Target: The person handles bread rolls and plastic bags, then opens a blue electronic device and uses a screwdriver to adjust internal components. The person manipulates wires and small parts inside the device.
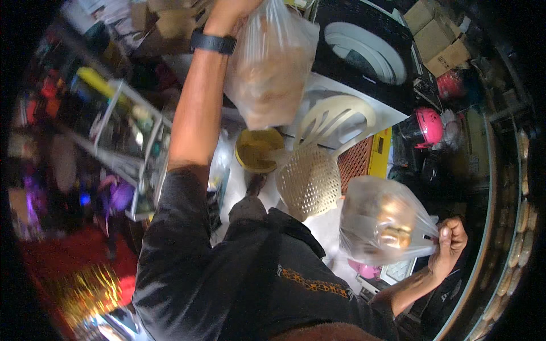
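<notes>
The right hand (451,243) pinches the gathered neck of the right plastic bag (375,219) between thumb and fingers; I judge that this closes the mouth and lets the weight of the brown, glossy contents draw the film taut. The left arm extends far forward. The left hand (238,10) runs past the limit of view, so I cannot tell how its fingers stand. The left plastic bag (273,74) is just beside it, tapering upward as though suspended from that hand. The bags are held well apart, probably to balance the load and to clear the perforated chair (310,184) and yellow container (259,152) between them. The black-topped appliance (364,51) is beyond the chair.
</notes>
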Demonstrator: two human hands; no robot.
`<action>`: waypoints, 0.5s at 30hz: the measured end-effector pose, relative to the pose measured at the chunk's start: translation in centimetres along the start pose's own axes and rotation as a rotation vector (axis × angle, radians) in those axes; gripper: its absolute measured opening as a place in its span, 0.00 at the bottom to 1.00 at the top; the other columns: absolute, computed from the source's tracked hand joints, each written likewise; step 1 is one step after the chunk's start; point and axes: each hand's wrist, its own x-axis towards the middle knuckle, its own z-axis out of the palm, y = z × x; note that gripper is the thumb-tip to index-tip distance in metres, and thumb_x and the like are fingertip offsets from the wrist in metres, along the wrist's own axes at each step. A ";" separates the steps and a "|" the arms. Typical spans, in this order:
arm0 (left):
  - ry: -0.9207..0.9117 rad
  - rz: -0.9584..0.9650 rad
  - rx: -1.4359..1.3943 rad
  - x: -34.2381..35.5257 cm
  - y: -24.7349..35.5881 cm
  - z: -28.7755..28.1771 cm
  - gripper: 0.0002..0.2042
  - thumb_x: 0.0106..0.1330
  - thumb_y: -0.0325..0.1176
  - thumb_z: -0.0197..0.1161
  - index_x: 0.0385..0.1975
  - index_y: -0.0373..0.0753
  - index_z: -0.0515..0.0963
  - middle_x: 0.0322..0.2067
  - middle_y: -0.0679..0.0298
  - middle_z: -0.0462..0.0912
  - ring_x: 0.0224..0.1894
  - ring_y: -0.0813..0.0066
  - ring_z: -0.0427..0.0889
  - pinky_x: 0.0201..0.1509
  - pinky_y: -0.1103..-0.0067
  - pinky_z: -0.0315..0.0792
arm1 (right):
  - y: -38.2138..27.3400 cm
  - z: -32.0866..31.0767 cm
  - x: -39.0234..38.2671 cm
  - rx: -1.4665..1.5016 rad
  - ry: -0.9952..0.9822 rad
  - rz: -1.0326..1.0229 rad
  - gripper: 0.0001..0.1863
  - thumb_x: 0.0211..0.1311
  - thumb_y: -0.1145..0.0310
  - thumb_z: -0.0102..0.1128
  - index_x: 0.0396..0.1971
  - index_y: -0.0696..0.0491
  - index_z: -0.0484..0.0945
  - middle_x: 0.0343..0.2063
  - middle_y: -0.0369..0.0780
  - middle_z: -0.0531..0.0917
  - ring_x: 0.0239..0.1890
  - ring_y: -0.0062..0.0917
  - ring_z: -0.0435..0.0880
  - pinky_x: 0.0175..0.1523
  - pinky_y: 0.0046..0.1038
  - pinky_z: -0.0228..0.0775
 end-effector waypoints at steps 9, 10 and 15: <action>-0.390 0.174 -0.437 28.9 -23.1 9.2 0.16 0.65 0.26 0.70 0.50 0.37 0.75 0.29 0.61 0.83 0.30 0.74 0.83 0.33 0.76 0.78 | -0.7 4.8 4.7 -0.028 0.144 0.218 0.18 0.71 0.57 0.66 0.26 0.48 0.71 0.19 0.24 0.64 0.22 0.08 0.59 0.28 0.19 0.48; -0.437 0.175 -0.457 30.1 -24.8 10.3 0.16 0.65 0.26 0.70 0.50 0.37 0.75 0.30 0.61 0.84 0.31 0.73 0.84 0.34 0.75 0.79 | -1.0 5.9 4.9 -0.042 0.219 0.245 0.17 0.70 0.57 0.66 0.26 0.49 0.71 0.19 0.24 0.64 0.22 0.08 0.59 0.27 0.19 0.48; -0.257 -0.188 -0.317 32.9 -32.5 14.1 0.31 0.68 0.41 0.70 0.67 0.38 0.67 0.49 0.58 0.84 0.51 0.67 0.81 0.56 0.66 0.77 | -0.4 9.5 6.4 -0.039 0.253 0.307 0.16 0.70 0.58 0.67 0.28 0.50 0.73 0.20 0.25 0.67 0.22 0.08 0.61 0.28 0.18 0.50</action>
